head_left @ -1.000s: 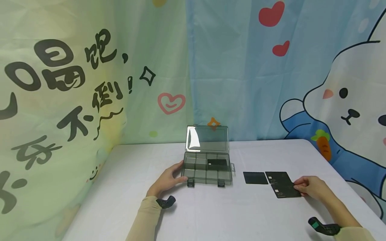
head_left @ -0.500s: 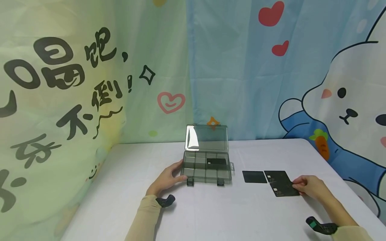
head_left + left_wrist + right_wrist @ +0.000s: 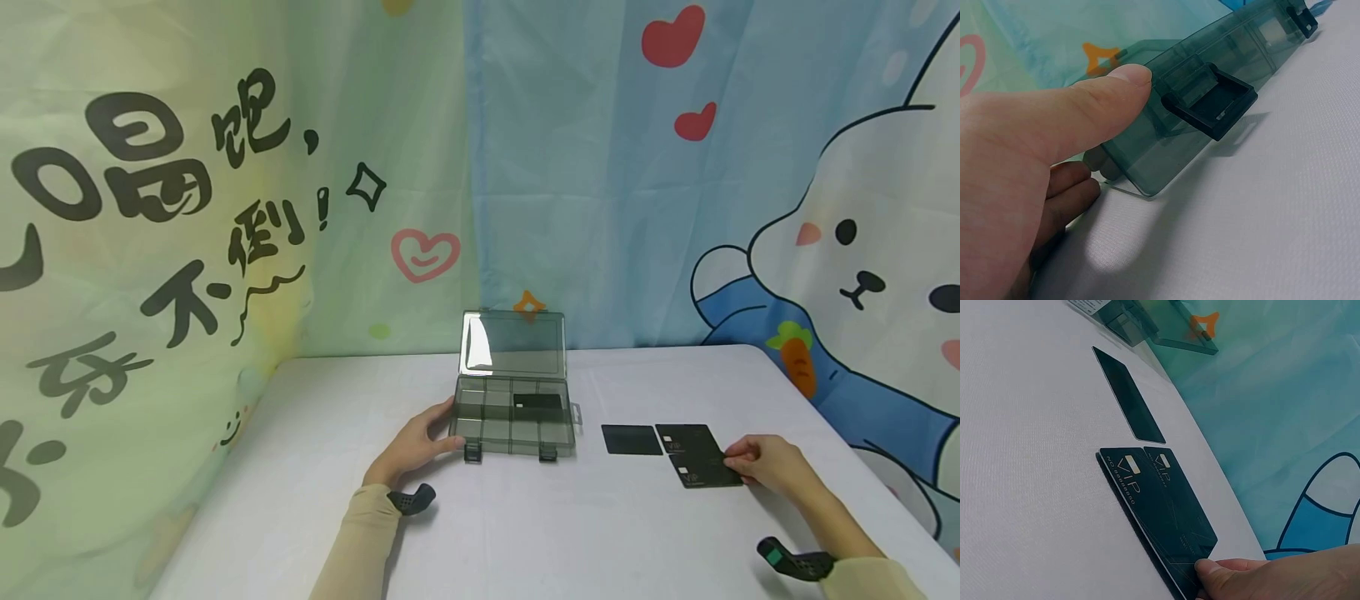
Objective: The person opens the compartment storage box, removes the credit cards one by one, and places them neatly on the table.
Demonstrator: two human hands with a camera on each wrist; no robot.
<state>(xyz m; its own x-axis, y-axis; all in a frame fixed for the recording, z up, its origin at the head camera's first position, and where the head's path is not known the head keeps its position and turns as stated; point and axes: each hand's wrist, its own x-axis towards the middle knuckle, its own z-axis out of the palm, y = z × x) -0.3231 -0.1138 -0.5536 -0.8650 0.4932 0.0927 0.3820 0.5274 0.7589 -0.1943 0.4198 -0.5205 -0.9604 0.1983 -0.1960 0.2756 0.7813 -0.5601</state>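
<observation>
My left hand (image 3: 412,446) holds the near left corner of a smoky clear plastic compartment box (image 3: 480,433). In the left wrist view its thumb (image 3: 1104,112) lies on the front wall beside a dark latch (image 3: 1210,100), with the other fingers at the side. The box's lid stands raised, and a black card (image 3: 537,402) lies in a right-hand compartment. At the right, my right hand (image 3: 772,465) pinches the right end of a black VIP card (image 3: 1147,506). Its near edge sits slightly above the table with a shadow under it. A second VIP card (image 3: 1169,469) lies just behind, partly overlapped.
Left of the VIP cards lies a plain black card (image 3: 632,440), face flat on the white table (image 3: 570,533). A printed fabric curtain (image 3: 555,167) hangs directly behind the table's far edge, close behind the raised lid.
</observation>
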